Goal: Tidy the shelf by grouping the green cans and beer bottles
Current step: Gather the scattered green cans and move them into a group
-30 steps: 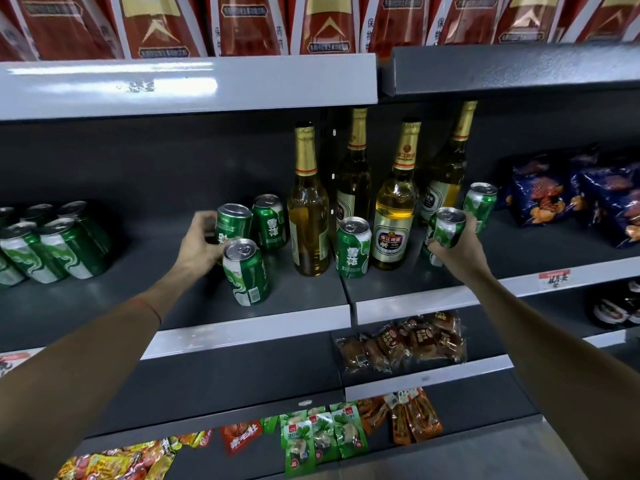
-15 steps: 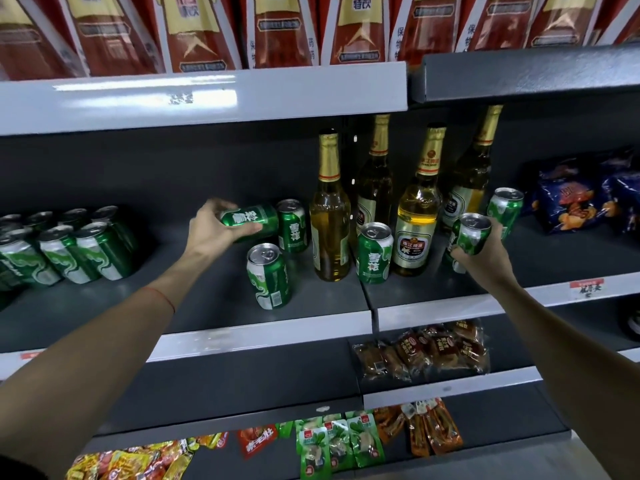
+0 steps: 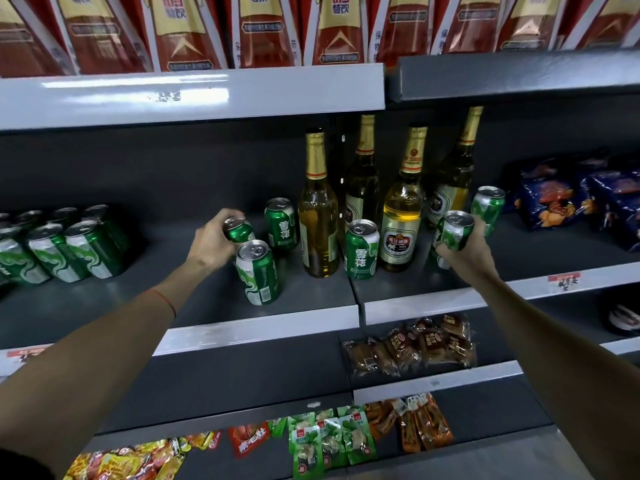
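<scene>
Both hands gripping green beer cans on the dark shelf (image 3: 214,299).

Left of the four beer bottles (image 3: 401,209), the left hand (image 3: 211,242) clamps a tilted green can (image 3: 239,231); right of them, the right hand (image 3: 467,247) clasps another can (image 3: 455,232). A grouped cluster of cans (image 3: 59,247) stands far left of the bottles.

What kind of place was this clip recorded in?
Most likely a small shop. Tiered metal shelves carry a price tag on the front edge, with many identical green cans, beer bottles and packaged snacks stocked as goods for sale.
</scene>
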Tool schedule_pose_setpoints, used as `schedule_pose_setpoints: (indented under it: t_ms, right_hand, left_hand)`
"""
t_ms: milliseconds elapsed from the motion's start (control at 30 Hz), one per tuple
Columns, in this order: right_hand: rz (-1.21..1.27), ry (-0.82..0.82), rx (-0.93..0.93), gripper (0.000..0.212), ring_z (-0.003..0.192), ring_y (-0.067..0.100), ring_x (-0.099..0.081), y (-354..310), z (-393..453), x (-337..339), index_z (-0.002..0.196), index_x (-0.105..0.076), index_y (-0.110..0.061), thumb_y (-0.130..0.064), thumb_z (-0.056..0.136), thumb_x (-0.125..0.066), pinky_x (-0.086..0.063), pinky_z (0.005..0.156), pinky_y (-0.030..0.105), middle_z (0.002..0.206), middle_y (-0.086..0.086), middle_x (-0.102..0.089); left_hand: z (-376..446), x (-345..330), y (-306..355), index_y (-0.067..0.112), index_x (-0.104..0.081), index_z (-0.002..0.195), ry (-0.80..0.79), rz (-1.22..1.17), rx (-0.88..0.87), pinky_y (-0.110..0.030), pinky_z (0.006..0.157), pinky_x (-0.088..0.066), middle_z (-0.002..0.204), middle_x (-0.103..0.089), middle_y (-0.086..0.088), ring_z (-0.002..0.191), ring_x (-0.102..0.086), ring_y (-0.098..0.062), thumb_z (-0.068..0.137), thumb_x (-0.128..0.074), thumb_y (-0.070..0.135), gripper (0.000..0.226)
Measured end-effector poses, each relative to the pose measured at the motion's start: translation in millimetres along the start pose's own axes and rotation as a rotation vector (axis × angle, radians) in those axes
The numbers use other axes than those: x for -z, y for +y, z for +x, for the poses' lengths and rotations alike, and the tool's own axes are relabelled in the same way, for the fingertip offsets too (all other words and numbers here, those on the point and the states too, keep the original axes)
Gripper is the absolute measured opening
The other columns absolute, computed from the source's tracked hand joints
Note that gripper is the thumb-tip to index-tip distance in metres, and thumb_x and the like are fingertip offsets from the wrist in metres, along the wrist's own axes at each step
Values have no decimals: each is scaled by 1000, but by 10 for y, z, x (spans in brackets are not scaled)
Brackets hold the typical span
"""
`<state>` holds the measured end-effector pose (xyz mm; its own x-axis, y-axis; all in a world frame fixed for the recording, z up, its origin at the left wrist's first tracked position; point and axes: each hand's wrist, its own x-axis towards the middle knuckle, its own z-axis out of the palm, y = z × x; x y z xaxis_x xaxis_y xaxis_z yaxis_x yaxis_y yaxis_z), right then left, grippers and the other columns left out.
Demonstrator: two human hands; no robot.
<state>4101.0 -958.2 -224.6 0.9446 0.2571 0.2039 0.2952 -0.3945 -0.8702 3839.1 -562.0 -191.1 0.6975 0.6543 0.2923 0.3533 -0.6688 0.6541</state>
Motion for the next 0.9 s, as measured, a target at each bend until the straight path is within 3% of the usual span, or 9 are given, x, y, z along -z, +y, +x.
schedule_pose_setpoints:
  t_ms: [100,233,367,500,600,667,767,833,900]
  right_hand:
    - [12,-5,15,78,103,21,-58,28,11,6,149,-31,-18,-9,84,-73,-42,86,32,118,1,-57]
    - [27,-16,49,77,106,20,-60,88,37,13,147,-32,-20,-10,84,-74,-45,87,33,121,0,-59]
    - [56,-29,78,75,113,23,-63,147,65,31,145,-33,-21,-13,84,-77,-51,93,38,131,5,-61]
    - [109,-73,92,79,121,24,-61,181,109,69,146,-34,-18,-14,82,-81,-51,98,38,134,5,-58]
    - [138,-118,109,90,124,21,-59,192,137,108,145,-35,-19,-31,74,-88,-49,106,42,129,-5,-56]
    - [207,-126,103,98,125,19,-59,186,171,120,144,-34,-23,-47,66,-88,-49,108,42,135,0,-55]
    - [317,-138,73,93,119,12,-58,166,217,130,148,-32,-17,-32,76,-88,-46,104,28,136,0,-52]
    - [346,-147,72,83,105,0,-57,178,264,120,147,-34,-14,-19,82,-84,-44,93,15,123,-9,-53]
    - [359,-155,58,79,103,0,-58,202,311,83,144,-39,-13,-21,81,-85,-45,88,14,113,-17,-54]
  left_hand:
    - [-54,-58,-22,28,-57,131,-23,-68,32,-29,96,-44,114,-68,3,108,-63,-23,83,-76,9,55]
    - [-155,-112,-138,24,-34,153,-125,-176,108,-38,115,-39,133,-59,1,123,-57,-22,81,-76,20,84]
    - [-376,-216,-340,27,-54,139,-101,-232,208,-49,114,-43,136,-64,-1,129,-58,-23,76,-66,53,69]
    - [-626,-345,-246,21,-56,138,57,-317,276,-40,111,-42,138,-64,-3,131,-57,-25,101,-56,41,43]
    - [-766,-364,-2,12,-60,129,322,-354,372,-35,104,-40,126,-66,-5,120,-58,-25,104,-44,53,50]
    - [-883,-367,231,14,-61,117,536,-472,426,-32,99,-39,114,-63,0,108,-56,-20,103,-41,59,51]
    - [-1028,-467,541,15,-55,116,656,-583,352,-23,91,-45,109,-62,3,98,-58,-14,98,-56,54,43]
    - [-1078,-581,676,15,-50,125,591,-599,333,-11,82,-46,111,-59,5,97,-58,-13,91,-72,45,51]
    - [-1087,-683,757,16,-45,130,548,-566,343,-7,81,-43,118,-57,6,103,-58,-11,82,-84,39,66]
